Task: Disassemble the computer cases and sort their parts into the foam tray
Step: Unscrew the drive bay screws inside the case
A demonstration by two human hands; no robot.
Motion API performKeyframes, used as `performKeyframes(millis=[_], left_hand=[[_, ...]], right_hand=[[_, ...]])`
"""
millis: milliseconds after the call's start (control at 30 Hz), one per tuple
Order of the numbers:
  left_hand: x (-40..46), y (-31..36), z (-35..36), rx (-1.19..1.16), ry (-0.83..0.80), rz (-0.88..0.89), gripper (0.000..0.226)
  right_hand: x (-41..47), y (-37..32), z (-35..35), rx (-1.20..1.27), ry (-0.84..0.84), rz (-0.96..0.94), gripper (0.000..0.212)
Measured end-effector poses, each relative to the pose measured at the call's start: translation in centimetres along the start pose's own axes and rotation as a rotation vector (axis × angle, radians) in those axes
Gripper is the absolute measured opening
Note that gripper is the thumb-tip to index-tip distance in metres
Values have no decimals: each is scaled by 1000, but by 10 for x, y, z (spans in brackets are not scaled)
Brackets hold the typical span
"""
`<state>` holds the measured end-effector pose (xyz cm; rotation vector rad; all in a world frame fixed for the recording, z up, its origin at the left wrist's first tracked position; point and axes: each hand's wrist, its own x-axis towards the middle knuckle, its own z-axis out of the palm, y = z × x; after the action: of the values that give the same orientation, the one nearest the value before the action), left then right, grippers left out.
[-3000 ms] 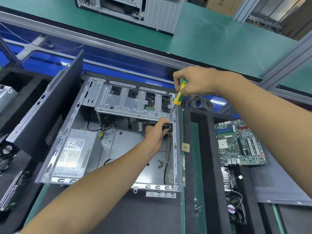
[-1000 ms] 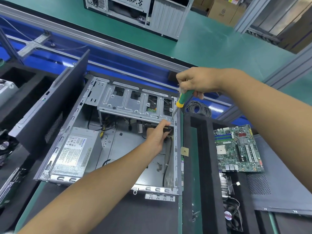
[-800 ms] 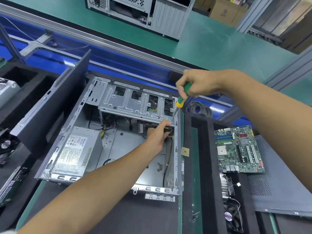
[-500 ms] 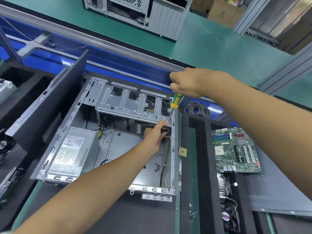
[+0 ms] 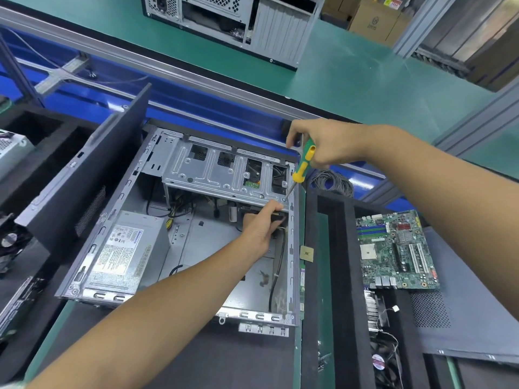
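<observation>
— Both hands work in the computer case [image 5: 157,248]: right hand [image 5: 323,144] regripped the screwdriver [image 5: 303,164], tip below its fingers on a drive-cage screw.
— Left hand [image 5: 261,228]?
— Still gripping something underneath; the screw seems nearly out.

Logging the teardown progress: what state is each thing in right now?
Computer case: lying on its side, open.
Power supply: still inside the case.
Drive cage: still mounted.
Screwdriver: held by right hand, tip at the cage corner.
Left hand: reaching under the cage.
Motherboard: out, lying flat.
</observation>
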<state>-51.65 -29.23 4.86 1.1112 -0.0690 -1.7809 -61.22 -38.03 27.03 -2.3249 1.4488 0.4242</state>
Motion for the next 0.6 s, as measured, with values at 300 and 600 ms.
performKeyframes(millis=[300, 600], left_hand=[[0, -1, 0, -3, -4, -4, 15], [4, -3, 0, -9, -7, 10, 15]], right_hand=[[6, -1, -6, -25, -13, 52, 15], [-5, 7, 8, -16, 108, -53, 30]])
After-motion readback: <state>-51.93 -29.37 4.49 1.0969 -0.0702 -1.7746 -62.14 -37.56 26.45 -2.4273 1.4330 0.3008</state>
